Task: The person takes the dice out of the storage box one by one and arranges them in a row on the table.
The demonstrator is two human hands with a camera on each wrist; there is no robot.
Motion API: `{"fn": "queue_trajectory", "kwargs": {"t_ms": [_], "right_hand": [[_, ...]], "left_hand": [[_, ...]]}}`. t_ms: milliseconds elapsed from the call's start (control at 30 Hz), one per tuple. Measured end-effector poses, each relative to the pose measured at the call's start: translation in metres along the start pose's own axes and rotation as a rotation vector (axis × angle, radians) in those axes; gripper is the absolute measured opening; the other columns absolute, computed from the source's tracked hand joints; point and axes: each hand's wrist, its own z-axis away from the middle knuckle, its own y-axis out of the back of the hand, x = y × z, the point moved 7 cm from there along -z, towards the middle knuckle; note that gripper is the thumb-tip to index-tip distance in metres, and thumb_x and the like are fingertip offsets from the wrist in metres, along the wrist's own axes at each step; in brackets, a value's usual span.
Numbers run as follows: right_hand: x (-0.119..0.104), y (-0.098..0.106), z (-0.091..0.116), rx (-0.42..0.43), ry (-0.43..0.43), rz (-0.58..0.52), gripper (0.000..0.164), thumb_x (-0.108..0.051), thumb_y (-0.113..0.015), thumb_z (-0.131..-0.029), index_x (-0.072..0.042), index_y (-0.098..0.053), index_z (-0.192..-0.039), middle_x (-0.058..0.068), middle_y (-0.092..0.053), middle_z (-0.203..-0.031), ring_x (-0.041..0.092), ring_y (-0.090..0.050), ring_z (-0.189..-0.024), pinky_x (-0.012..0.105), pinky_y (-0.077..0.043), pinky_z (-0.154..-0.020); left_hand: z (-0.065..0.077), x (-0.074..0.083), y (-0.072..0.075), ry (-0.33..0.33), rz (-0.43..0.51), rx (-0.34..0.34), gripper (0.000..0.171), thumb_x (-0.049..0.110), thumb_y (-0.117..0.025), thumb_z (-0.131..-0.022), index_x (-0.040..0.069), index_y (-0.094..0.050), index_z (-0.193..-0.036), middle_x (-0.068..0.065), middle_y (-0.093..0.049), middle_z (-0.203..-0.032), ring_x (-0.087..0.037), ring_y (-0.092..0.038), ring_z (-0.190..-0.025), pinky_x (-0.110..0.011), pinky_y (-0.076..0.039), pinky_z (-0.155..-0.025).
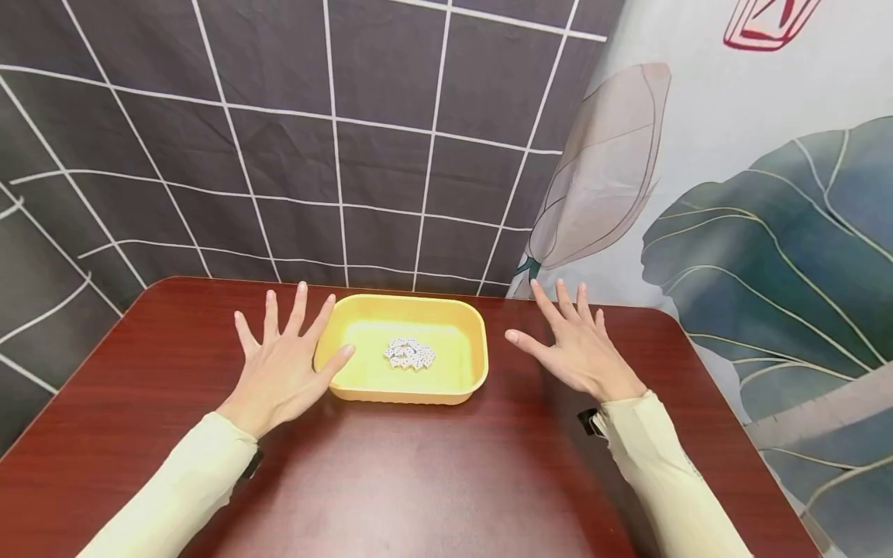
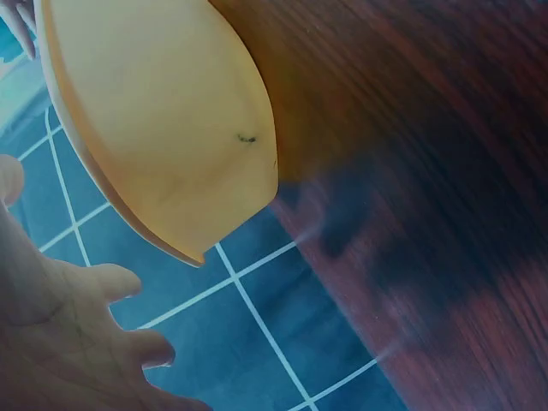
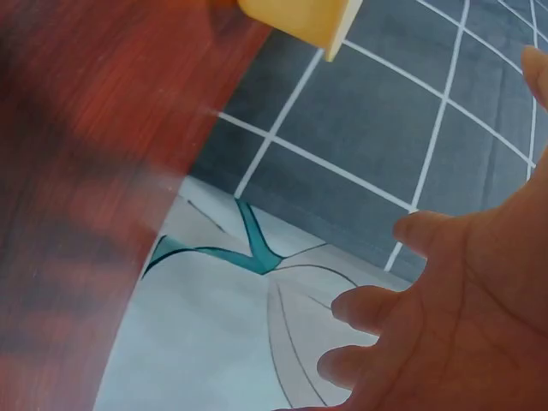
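The left side of the yellow tub [image 1: 401,397] is partly hidden by the left hand [image 1: 282,376], fingers spread apart; contact cannot be judged. White dice [image 1: 410,356] are heaped inside. The tub, cut off in both wrist views, is set near the far edge of the bench [image 1: 418,480], separated by open surface from the right hand [image 1: 577,355], also splayed.

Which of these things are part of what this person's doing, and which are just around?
Likely part of the job:
white dice
yellow tray holding them
left hand and right hand, both holding nothing

Likely just surroundings:
reddish-brown table
dark gridded backdrop
leaf-patterned backdrop
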Motion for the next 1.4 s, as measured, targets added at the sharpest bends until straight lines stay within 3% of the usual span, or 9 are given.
{"fn": "queue_trajectory", "kwargs": {"t_ms": [333,500,600,700,833,1033,1167,1400], "right_hand": [[-0.012,0.001,-0.006,-0.003,0.03,-0.023,0.091,-0.084,-0.038,-0.09,-0.043,0.001,-0.161,0.008,0.005,-0.172,0.039,0.019,-0.157,0.072,-0.001,-0.123],[-0.018,0.0,-0.008,-0.002,0.034,-0.033,0.094,-0.086,-0.039,-0.089,-0.041,-0.001,-0.162,0.009,0.003,-0.173,0.039,0.015,-0.158,0.067,-0.002,-0.125],[-0.022,0.0,-0.01,0.004,0.041,-0.041,0.095,-0.086,-0.04,-0.088,-0.04,-0.003,-0.162,0.01,0.001,-0.172,0.039,0.014,-0.158,0.065,-0.003,-0.126],[-0.026,0.0,-0.012,0.013,0.041,-0.05,0.096,-0.087,-0.042,-0.087,-0.041,-0.006,-0.162,0.009,-0.001,-0.172,0.037,0.011,-0.159,0.064,-0.006,-0.127],[-0.034,-0.001,-0.014,0.015,0.045,-0.072,0.095,-0.086,-0.044,-0.087,-0.04,-0.01,-0.163,0.01,-0.006,-0.172,0.034,0.007,-0.16,0.065,-0.013,-0.126],[-0.049,-0.002,-0.018,0.026,0.064,-0.094,0.095,-0.085,-0.046,-0.086,-0.035,-0.019,-0.163,0.013,-0.017,-0.17,0.035,-0.004,-0.16,0.061,-0.019,-0.126],[-0.06,-0.002,-0.021,0.032,0.096,-0.108,0.094,-0.081,-0.051,-0.087,-0.029,-0.027,-0.162,0.012,-0.028,-0.167,0.032,-0.015,-0.159,0.057,-0.024,-0.126],[-0.075,-0.008,-0.025,0.032,0.124,-0.152,0.082,-0.068,-0.061,-0.09,-0.02,-0.044,-0.154,0.008,-0.045,-0.155,0.028,-0.037,-0.147,0.051,-0.037,-0.12]], "left_hand": [[0.001,-0.003,-0.001,0.038,0.034,-0.038,0.081,0.068,-0.036,-0.1,0.02,-0.021,-0.164,-0.022,-0.01,-0.17,-0.057,-0.003,-0.153,-0.082,0.007,-0.113],[0.0,-0.004,-0.002,0.069,0.098,-0.032,0.076,0.059,-0.036,-0.105,0.01,-0.026,-0.162,-0.027,-0.029,-0.163,-0.051,-0.025,-0.149,-0.071,-0.018,-0.118],[-0.004,-0.006,0.001,0.101,0.158,-0.027,0.069,0.052,-0.038,-0.106,0.004,-0.035,-0.156,-0.027,-0.048,-0.149,-0.047,-0.043,-0.136,-0.067,-0.039,-0.108],[-0.01,-0.009,0.002,0.144,0.236,-0.053,0.062,0.044,-0.042,-0.106,0.001,-0.041,-0.15,-0.025,-0.06,-0.132,-0.043,-0.056,-0.123,-0.064,-0.049,-0.095],[-0.017,-0.011,-0.001,0.192,0.335,-0.101,0.052,0.035,-0.042,-0.107,-0.002,-0.047,-0.144,-0.025,-0.068,-0.121,-0.042,-0.063,-0.115,-0.059,-0.05,-0.095],[-0.026,-0.014,0.0,0.226,0.426,-0.092,0.039,0.028,-0.044,-0.107,-0.001,-0.06,-0.128,-0.026,-0.071,-0.113,-0.039,-0.066,-0.106,-0.053,-0.052,-0.093],[-0.029,-0.018,-0.002,0.256,0.448,-0.124,0.04,0.028,-0.047,-0.106,-0.001,-0.059,-0.13,-0.027,-0.07,-0.113,-0.036,-0.068,-0.1,-0.045,-0.053,-0.085],[-0.029,-0.023,-0.011,0.308,0.572,-0.187,0.038,0.019,-0.051,-0.104,-0.005,-0.056,-0.132,-0.029,-0.067,-0.11,-0.017,-0.07,-0.068,-0.026,-0.057,-0.063]]}}
